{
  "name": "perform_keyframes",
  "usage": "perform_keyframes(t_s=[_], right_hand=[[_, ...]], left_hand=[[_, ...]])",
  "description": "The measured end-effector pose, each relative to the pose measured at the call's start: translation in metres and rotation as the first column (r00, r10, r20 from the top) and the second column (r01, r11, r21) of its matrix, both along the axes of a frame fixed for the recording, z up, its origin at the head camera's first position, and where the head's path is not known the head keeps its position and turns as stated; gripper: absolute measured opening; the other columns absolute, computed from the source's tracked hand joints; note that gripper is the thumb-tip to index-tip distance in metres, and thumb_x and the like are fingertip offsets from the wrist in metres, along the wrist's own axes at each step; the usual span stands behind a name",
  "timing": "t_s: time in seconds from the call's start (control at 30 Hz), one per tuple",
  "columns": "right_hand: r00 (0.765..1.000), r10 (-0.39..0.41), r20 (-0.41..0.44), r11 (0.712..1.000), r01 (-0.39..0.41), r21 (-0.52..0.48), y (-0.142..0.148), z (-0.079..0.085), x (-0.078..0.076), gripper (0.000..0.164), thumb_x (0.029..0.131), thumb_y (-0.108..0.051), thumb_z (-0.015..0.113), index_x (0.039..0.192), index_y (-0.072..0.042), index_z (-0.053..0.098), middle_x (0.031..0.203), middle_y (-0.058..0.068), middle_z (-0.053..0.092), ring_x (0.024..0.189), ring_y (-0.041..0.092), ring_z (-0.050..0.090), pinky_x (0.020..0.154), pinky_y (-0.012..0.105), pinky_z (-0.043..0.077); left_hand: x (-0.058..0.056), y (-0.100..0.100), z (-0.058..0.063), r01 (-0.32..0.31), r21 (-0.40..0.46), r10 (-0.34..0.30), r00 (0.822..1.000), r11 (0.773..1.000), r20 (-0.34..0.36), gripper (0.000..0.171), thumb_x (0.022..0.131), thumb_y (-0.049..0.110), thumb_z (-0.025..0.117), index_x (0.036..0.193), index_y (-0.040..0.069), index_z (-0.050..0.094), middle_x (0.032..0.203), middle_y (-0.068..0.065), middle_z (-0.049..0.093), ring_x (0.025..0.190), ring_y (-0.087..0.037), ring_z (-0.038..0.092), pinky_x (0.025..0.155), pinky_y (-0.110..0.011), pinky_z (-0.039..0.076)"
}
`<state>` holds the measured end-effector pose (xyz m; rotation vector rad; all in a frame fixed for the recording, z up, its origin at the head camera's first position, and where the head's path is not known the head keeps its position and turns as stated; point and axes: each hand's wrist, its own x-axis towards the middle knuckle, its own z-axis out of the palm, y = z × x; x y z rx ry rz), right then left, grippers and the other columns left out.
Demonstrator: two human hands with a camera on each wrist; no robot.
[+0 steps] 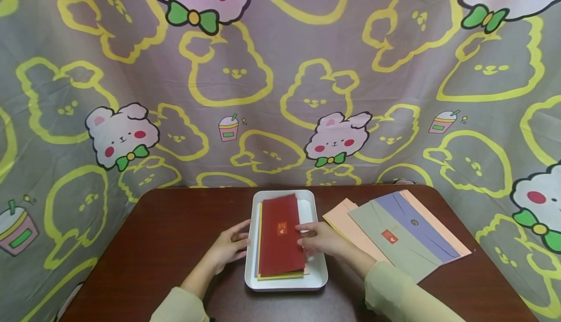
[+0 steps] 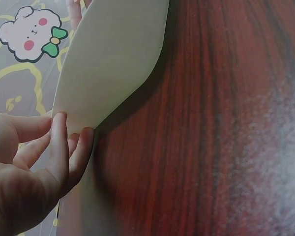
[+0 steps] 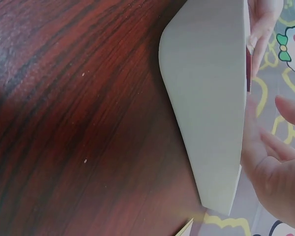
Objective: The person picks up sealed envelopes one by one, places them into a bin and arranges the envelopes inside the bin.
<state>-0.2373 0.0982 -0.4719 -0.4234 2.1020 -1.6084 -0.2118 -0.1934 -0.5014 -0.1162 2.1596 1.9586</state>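
A white tray holds a stack of envelopes, topped by a dark red envelope with a small orange-red sticker. Yellow and bluish edges peek out beneath it. My left hand touches the tray's left side; in the left wrist view its fingertips rest against the tray's outer wall near the rim. My right hand reaches over the tray's right rim, fingertips at the red envelope's right edge. From the right wrist, the tray wall partly hides these fingers, while the thumb stands apart.
Right of the tray lies a fanned pile of envelopes: a grey-green one with a red sticker, a purple one and peach ones. Everything sits on a dark wooden table. A patterned curtain hangs behind it.
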Motion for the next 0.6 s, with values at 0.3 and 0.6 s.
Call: perform_keyframes(t_s=[0.3,0.6], right_hand=[[0.999,0.046,-0.001,0.999,-0.046,-0.019,0.004,0.006,0.001,0.047,0.095,0.003,0.066,0.137,0.019,0.05,0.127,0.037,0.06,0.089,0.04,0.072,0.073,0.048,0.061],[0.997,0.06,-0.05,0.998,-0.059,0.023,0.005,0.011,-0.002,0.047,0.097,0.001,0.066,0.138,0.017,0.051,0.126,0.036,0.062,0.092,0.038,0.072,0.075,0.044,0.061]], left_hand=[[-0.001,-0.001,-0.001,0.015,0.014,-0.015,1.0,1.0,-0.014,0.056,0.1,-0.002,0.061,0.154,0.001,0.043,0.128,-0.027,0.061,0.099,-0.024,0.066,0.08,-0.039,0.059],[-0.001,0.0,-0.001,0.012,0.007,-0.012,1.0,1.0,-0.013,0.056,0.1,-0.003,0.061,0.153,0.0,0.043,0.126,-0.025,0.063,0.098,-0.023,0.066,0.078,-0.038,0.059]])
